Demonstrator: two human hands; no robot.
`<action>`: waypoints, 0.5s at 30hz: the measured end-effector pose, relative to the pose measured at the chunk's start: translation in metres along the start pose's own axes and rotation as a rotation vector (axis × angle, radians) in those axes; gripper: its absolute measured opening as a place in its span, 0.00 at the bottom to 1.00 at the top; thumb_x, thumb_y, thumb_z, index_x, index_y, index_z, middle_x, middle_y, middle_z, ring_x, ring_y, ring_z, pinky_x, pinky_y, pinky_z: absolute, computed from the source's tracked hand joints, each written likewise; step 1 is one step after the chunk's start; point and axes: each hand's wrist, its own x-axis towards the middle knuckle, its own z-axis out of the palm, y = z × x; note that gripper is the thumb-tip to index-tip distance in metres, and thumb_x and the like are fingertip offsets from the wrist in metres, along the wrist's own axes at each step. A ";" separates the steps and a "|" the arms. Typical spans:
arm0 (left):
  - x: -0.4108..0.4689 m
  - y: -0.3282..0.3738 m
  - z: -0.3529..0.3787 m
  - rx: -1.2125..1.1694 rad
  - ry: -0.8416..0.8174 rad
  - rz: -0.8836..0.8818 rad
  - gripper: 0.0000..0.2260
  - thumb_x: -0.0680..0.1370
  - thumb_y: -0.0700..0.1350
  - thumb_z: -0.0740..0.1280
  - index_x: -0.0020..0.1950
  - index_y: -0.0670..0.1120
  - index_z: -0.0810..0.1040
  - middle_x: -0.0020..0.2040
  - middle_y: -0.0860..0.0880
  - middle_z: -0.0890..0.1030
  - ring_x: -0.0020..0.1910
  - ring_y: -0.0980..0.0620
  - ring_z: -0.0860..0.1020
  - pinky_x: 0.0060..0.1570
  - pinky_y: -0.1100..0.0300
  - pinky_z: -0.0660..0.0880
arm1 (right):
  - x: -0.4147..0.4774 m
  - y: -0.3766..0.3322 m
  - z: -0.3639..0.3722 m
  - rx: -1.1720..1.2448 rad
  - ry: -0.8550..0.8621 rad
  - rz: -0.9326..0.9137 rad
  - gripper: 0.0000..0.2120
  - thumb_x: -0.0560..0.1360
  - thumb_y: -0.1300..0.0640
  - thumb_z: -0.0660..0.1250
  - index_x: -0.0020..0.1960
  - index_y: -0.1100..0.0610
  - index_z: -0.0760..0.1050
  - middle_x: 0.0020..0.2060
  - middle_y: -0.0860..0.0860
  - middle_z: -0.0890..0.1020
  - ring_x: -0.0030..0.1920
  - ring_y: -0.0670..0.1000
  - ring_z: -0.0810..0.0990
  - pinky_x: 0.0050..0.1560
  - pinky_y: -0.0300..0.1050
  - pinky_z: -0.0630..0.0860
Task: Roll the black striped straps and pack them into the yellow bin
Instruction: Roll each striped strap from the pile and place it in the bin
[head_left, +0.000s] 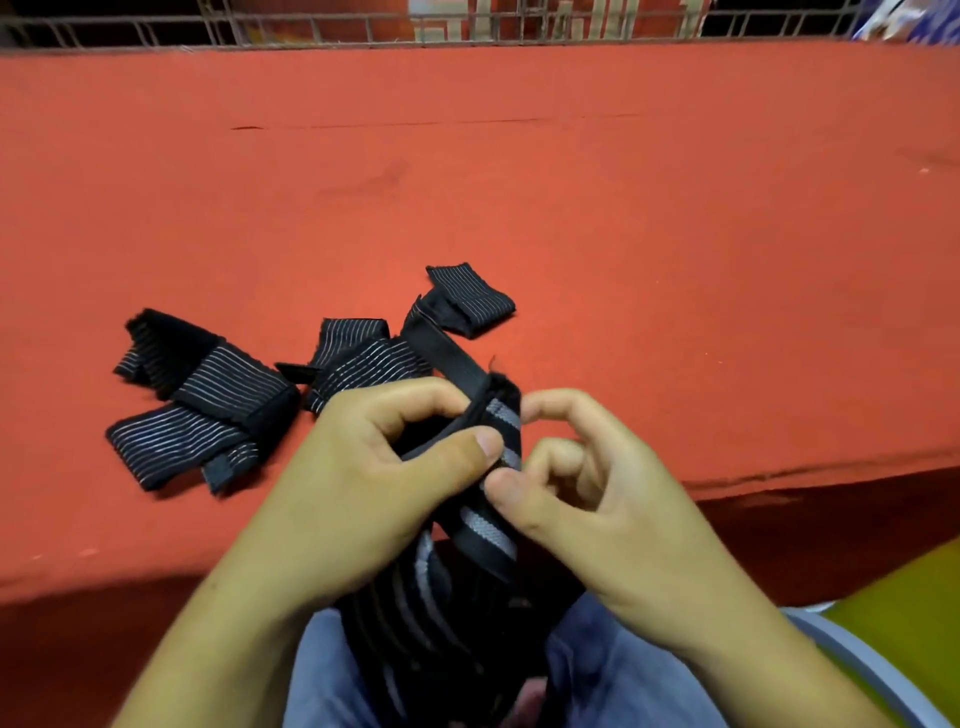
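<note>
A black strap with grey stripes (488, 535) is held above the table's front edge, its tail hanging down into my lap. My left hand (379, 467) pinches its upper end between thumb and curled fingers. My right hand (576, 483) pinches the same end from the right with thumb and forefinger. Several loose black striped straps lie on the table: a folded pile (202, 405) at left, one (363, 358) in the middle and one (470, 299) further back. A yellow bin (904, 623) with a grey rim shows at the lower right.
The red cloth table (571, 208) stretches far back to a wire mesh fence (467, 23). The table's front edge runs just under my hands. My lap in blue trousers (322, 675) lies below.
</note>
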 end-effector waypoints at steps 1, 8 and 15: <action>0.000 0.001 0.000 -0.029 -0.024 -0.003 0.07 0.75 0.44 0.71 0.38 0.53 0.84 0.34 0.55 0.82 0.34 0.60 0.78 0.36 0.67 0.73 | 0.001 0.001 0.000 -0.031 -0.017 0.001 0.17 0.70 0.38 0.72 0.56 0.43 0.78 0.38 0.46 0.78 0.41 0.49 0.75 0.45 0.55 0.74; -0.002 -0.022 -0.006 -0.019 0.085 -0.148 0.13 0.77 0.62 0.67 0.57 0.59 0.80 0.39 0.62 0.78 0.39 0.61 0.75 0.45 0.63 0.71 | 0.001 0.016 0.000 0.150 0.122 0.047 0.12 0.76 0.50 0.72 0.55 0.56 0.81 0.50 0.61 0.86 0.50 0.55 0.85 0.56 0.57 0.81; -0.009 -0.020 -0.009 -0.252 -0.084 -0.235 0.21 0.81 0.47 0.68 0.71 0.64 0.72 0.45 0.53 0.75 0.42 0.56 0.73 0.45 0.64 0.73 | -0.005 0.031 -0.006 0.126 0.283 0.102 0.10 0.78 0.53 0.69 0.53 0.56 0.85 0.49 0.55 0.89 0.56 0.60 0.85 0.59 0.60 0.80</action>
